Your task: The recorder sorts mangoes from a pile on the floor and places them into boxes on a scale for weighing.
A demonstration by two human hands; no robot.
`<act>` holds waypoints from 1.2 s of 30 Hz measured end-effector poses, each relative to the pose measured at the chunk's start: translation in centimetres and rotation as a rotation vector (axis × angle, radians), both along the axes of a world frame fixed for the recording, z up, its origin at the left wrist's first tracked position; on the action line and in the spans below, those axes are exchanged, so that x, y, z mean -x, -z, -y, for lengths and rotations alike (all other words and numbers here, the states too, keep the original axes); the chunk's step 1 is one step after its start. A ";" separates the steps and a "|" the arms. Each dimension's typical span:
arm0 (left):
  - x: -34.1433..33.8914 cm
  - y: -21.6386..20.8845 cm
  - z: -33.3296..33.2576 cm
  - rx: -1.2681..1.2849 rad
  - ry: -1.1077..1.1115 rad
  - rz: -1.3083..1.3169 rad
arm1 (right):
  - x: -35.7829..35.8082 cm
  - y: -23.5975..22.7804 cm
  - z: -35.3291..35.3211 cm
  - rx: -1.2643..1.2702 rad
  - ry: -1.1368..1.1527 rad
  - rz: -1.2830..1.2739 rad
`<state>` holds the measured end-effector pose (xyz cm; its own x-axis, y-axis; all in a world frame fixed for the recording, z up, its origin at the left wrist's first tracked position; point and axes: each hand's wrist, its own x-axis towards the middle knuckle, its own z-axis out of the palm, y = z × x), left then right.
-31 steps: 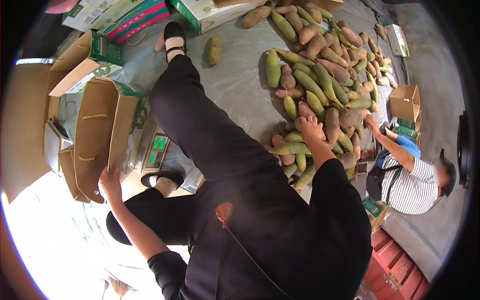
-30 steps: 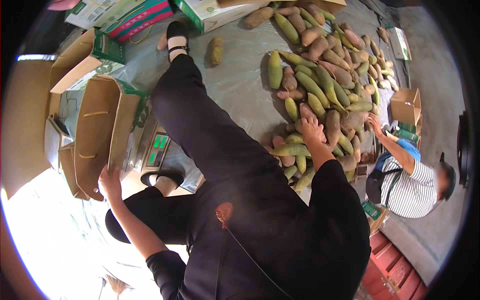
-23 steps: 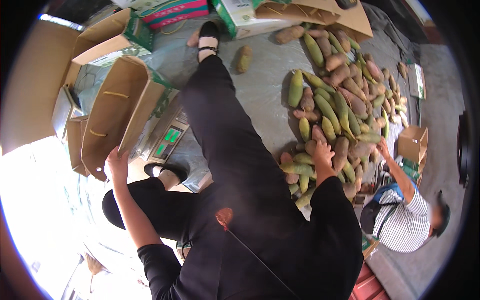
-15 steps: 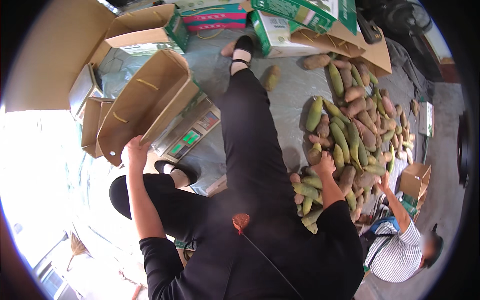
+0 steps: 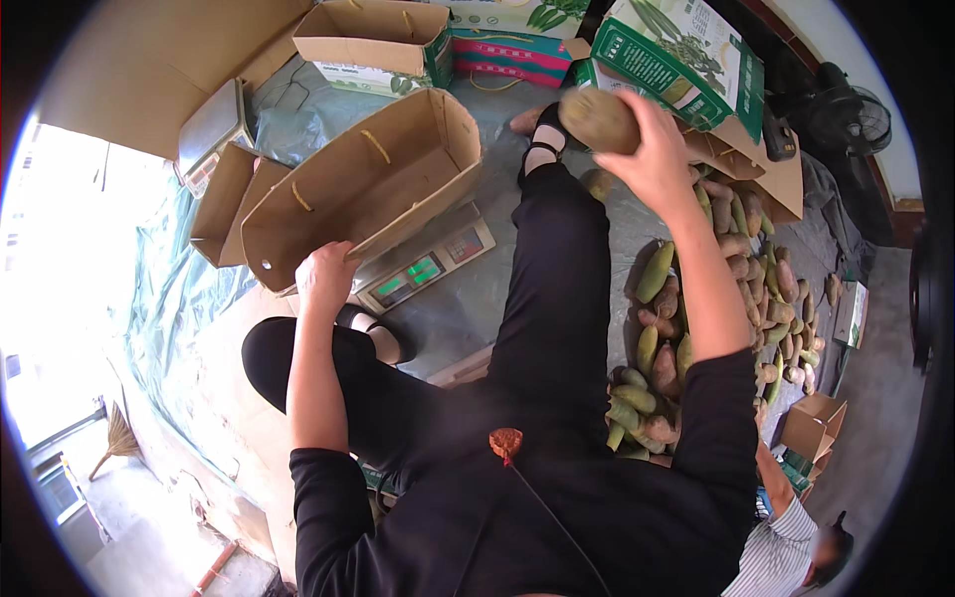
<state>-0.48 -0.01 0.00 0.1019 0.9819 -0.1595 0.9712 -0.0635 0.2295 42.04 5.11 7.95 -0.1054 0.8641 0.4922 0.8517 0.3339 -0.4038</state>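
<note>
My left hand [image 5: 326, 281] grips the near rim of an open cardboard carton [image 5: 398, 144] with yellow cord handles. The carton sits tilted on a digital scale [image 5: 460, 245] with green lit displays; its inside, as far as it shows, is bare. Raised over my outstretched foot, my right hand [image 5: 652, 159] is closed around a thick, blunt, brownish-green radish [image 5: 600, 121], slightly blurred. To my right lies a heap of long green and reddish-brown radishes [image 5: 657, 274], partly hidden by my right arm. One more radish [image 5: 596, 184] lies on the plastic sheet below my right hand.
A second scale [image 5: 212, 124] and a smaller open box [image 5: 221, 214] stand at the left. Farther off are a carton [image 5: 373, 50], a pink-and-teal box [image 5: 507, 58] and a green-and-white carton [image 5: 686, 65]. A black fan [image 5: 846, 119] stands far right. A co-worker's arm [image 5: 774, 478] reaches in at lower right.
My right hand has lifted a radish off the heap and carried it up and forward. My left hand stays on the carton's rim. The whole view has shifted.
</note>
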 end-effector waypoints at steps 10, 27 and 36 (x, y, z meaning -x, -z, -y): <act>-0.4 -0.5 0.3 0.035 0.055 -0.011 | 21.1 3.4 -6.7 0.285 -0.413 0.344; -0.8 -1.4 0.0 0.099 0.002 0.021 | 26.2 9.5 -6.7 0.945 -0.550 0.474; -0.1 -1.1 0.5 0.128 -0.013 -0.029 | 10.4 1.1 -7.5 0.550 -0.474 -0.202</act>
